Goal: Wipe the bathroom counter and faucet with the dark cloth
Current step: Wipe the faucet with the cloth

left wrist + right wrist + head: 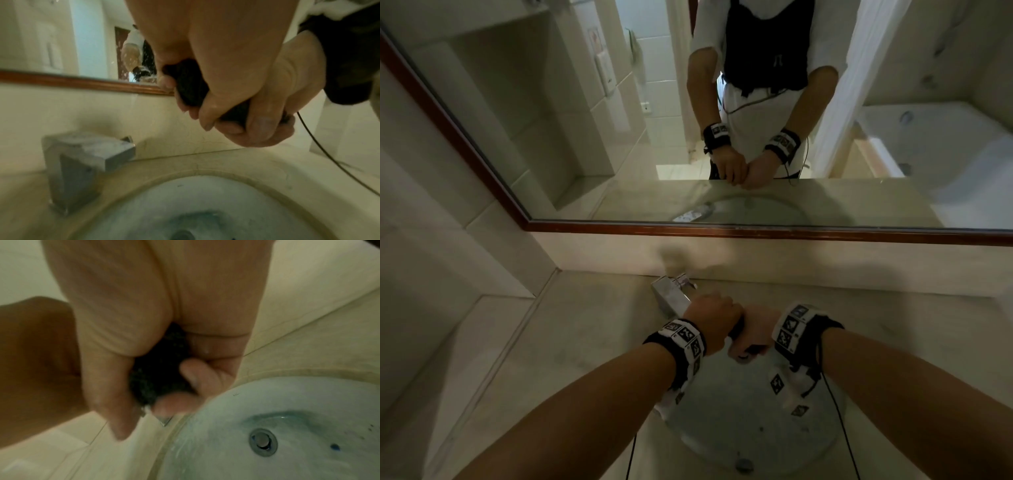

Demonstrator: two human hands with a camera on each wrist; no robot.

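Both hands meet above the back rim of the sink, side by side. My left hand (712, 317) and my right hand (751, 339) each grip the dark cloth (737, 329), which is bunched into a tight roll between them. In the left wrist view the cloth (191, 84) shows black between curled fingers, and in the right wrist view the cloth (156, 373) fills the right fist. The square chrome faucet (671, 296) stands just left of and behind the hands, apart from them. The pale stone counter (571, 342) spreads out to the left.
The round white basin (739, 421) lies under the hands, its drain (262, 442) at the bottom, with bluish streaks inside. A wood-framed mirror (756, 234) runs along the back wall. A tiled wall closes off the left side. A thin black cable (329, 154) hangs from the right wrist.
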